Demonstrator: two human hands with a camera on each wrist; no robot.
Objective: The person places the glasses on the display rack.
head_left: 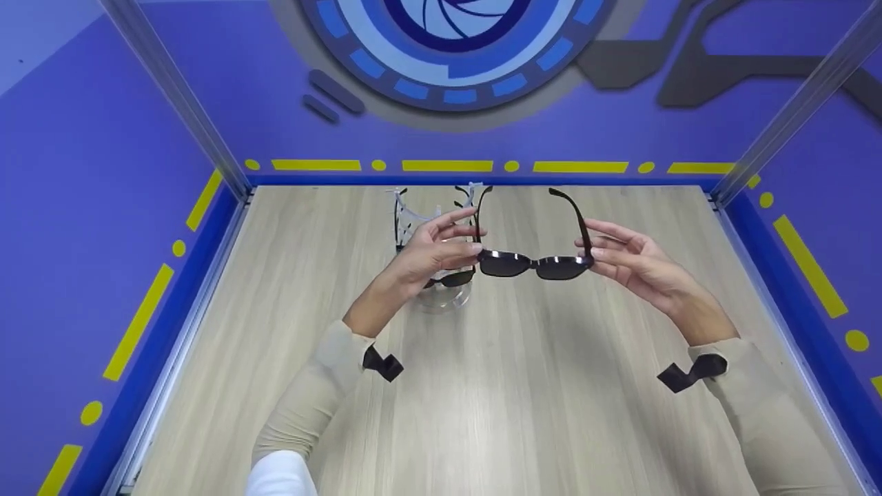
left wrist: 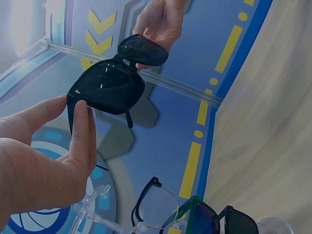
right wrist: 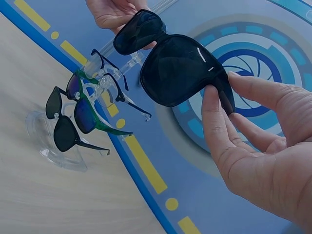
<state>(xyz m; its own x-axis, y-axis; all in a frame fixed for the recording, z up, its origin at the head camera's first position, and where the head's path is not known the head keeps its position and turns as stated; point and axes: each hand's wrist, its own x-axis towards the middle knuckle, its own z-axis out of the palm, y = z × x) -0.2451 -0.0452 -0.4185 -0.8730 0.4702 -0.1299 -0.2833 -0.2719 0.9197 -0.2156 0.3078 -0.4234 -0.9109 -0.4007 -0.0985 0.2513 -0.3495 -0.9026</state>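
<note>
Black sunglasses (head_left: 532, 265) with dark lenses hang in the air above the table, their temples unfolded and pointing away. My left hand (head_left: 434, 251) pinches them at the left hinge corner. At the opposite corner my right hand (head_left: 634, 262) pinches the frame between thumb and fingers. Just behind and below my left hand stands a clear display stand (right wrist: 53, 151), partly hidden by that hand in the head view. Several glasses sit on it: green-framed sunglasses (right wrist: 84, 113), dark sunglasses (right wrist: 66, 132) lowest down, and clear-lensed glasses (right wrist: 108, 87) higher up.
A wood-grain table (head_left: 482, 399) lies under both hands. Blue panels (head_left: 448, 148) with yellow dashes close off its back and sides, with metal posts (head_left: 179, 96) at the corners. Black straps (head_left: 382, 363) are round both sleeved wrists.
</note>
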